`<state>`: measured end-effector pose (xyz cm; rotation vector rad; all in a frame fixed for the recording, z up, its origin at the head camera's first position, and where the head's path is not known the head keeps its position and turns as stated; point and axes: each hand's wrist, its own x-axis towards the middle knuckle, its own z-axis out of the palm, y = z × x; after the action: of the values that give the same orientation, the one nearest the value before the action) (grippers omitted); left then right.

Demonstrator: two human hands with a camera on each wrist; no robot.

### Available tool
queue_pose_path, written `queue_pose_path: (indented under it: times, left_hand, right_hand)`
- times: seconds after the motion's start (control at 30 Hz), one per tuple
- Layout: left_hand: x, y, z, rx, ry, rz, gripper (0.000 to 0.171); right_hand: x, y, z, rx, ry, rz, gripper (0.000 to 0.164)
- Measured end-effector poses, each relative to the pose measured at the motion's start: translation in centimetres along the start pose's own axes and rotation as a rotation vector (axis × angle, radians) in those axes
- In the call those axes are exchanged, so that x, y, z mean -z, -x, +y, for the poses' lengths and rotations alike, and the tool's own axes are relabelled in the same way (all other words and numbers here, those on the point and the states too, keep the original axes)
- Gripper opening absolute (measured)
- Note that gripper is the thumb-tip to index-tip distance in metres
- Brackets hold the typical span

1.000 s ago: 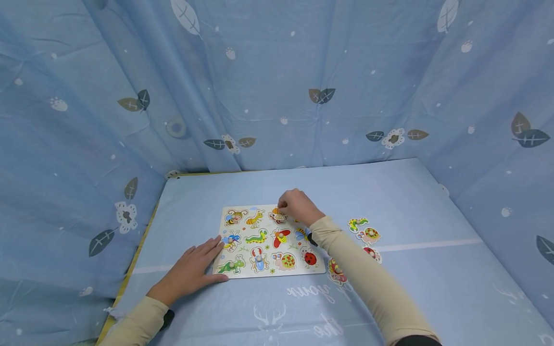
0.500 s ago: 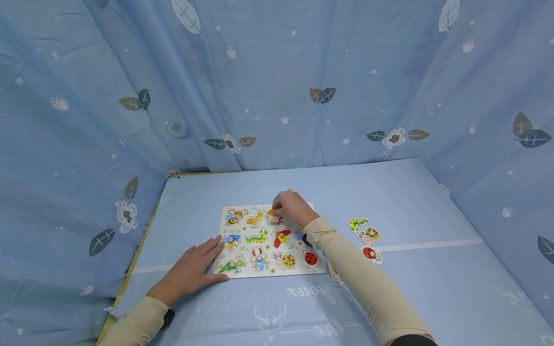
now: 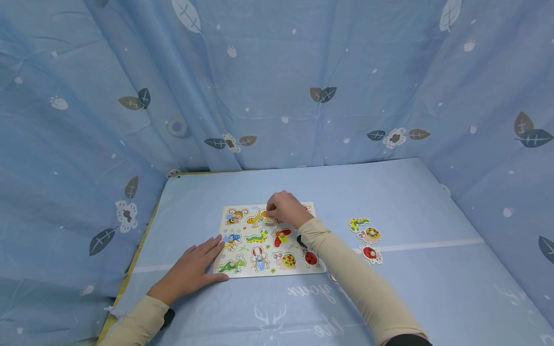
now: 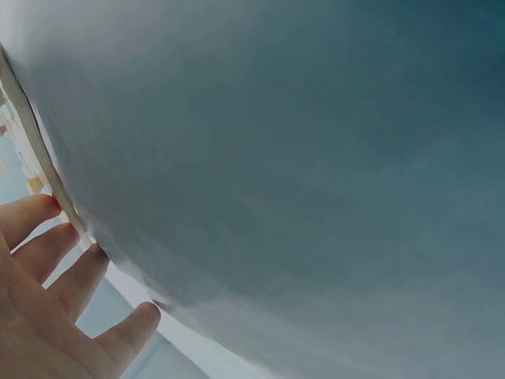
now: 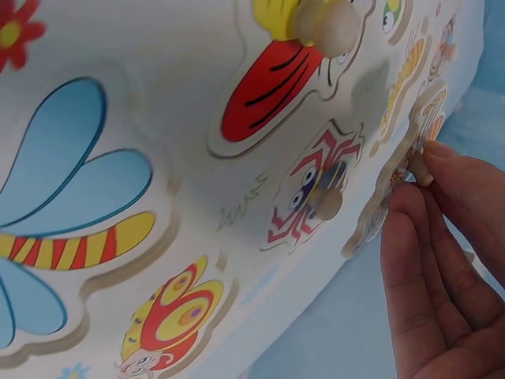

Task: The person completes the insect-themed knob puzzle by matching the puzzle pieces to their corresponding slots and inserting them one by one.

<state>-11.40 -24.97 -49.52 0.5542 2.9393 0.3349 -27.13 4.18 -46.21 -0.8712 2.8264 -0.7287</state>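
Note:
My right hand pinches the wooden knob of a yellow-orange striped insect puzzle piece. The piece is tilted just above the back row of the pale puzzle board, close to the ant picture. In the right wrist view, a red-legged spider piece with its knob lies in the board beside the held piece. My left hand rests with spread, straight fingers along the board's left edge. The left wrist view shows its fingertips touching that edge.
To the board's right lie a loose caterpillar piece, a snail piece and a ladybug piece. My right sleeve covers most of another piece. Patterned blue curtains surround the cloth-covered table.
My right hand has moved left along the back row with the striped insect piece, from over the spider piece toward the ant picture. The left hand has stayed in place.

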Motion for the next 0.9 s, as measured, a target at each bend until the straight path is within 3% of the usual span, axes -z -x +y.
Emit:
queue_pose_path:
  times: [0.9]
  left_hand:
    - [-0.2, -0.1, -0.1, 0.008, -0.002, -0.005, 0.105]
  right_hand:
    - [-1.5, -1.2, -2.0, 0.031, 0.015, -0.036, 0.010]
